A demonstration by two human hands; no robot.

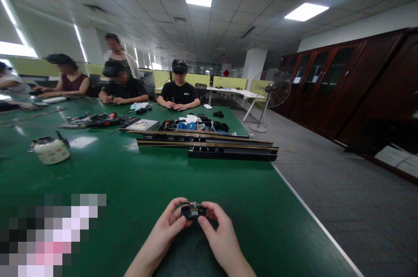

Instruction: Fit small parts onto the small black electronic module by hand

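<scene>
Between my two hands is a small black part (193,212) with metal bits along its top and a lighter patch on its near side; its exact kind I cannot make out. My left hand (170,224) grips its left end, thumb in front and index finger curled over the top. On the right end, my right hand (218,224) pinches it with thumb and fingers. Both hands are just above the green table (130,190), near its front edge. The fingertips behind the part are hidden.
Long black rails (231,153) with thin brass-coloured rods lie across the table ahead. Behind them sit trays of parts (187,125) and tools (101,121). A cream pot (51,150) stands at left. Several people sit opposite. A fan (268,89) stands beyond the table's right edge.
</scene>
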